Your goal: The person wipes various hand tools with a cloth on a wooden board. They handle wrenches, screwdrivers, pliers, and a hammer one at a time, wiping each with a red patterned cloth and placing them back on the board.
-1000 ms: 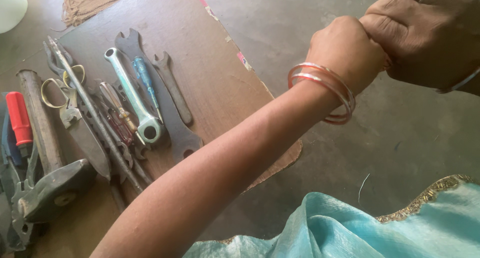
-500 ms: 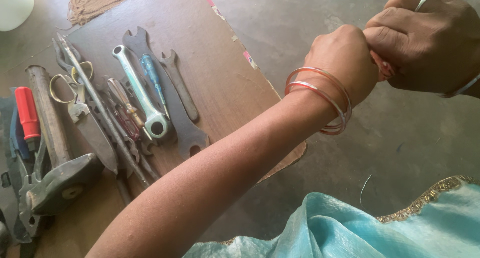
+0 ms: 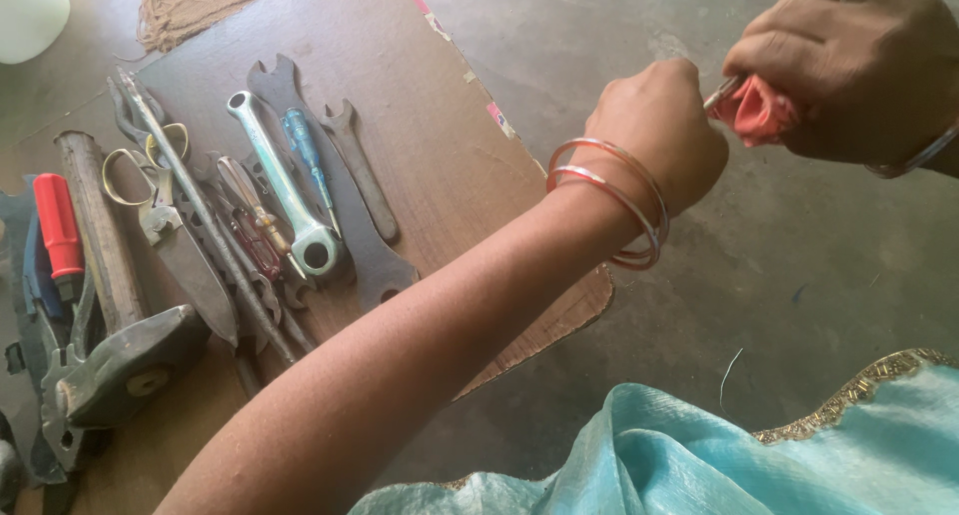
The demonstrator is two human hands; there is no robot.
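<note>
My left hand (image 3: 654, 125) is a closed fist at the upper right, with several thin bangles (image 3: 611, 200) on its wrist. It grips the thin metal shaft (image 3: 721, 93) of a slim tool. My right hand (image 3: 859, 70) is closed around the tool's red grip (image 3: 756, 110), just right of the left fist. A metal tip sticks out above the right hand at the top edge. The rest of the tool is hidden inside both fists. Both hands are held above the concrete floor (image 3: 699, 305).
A brown cardboard sheet (image 3: 440, 135) on the floor carries several tools: a silver ring spanner (image 3: 285, 180), a dark flat wrench (image 3: 345, 220), a blue screwdriver (image 3: 305, 150), scissors (image 3: 150, 190), a hammer (image 3: 100, 235) and a red-handled tool (image 3: 58, 225). Turquoise cloth (image 3: 719, 445) lies below.
My right hand, which covered the left fist, has pulled away to the right. The red grip and a short length of metal shaft now show between the two hands.
</note>
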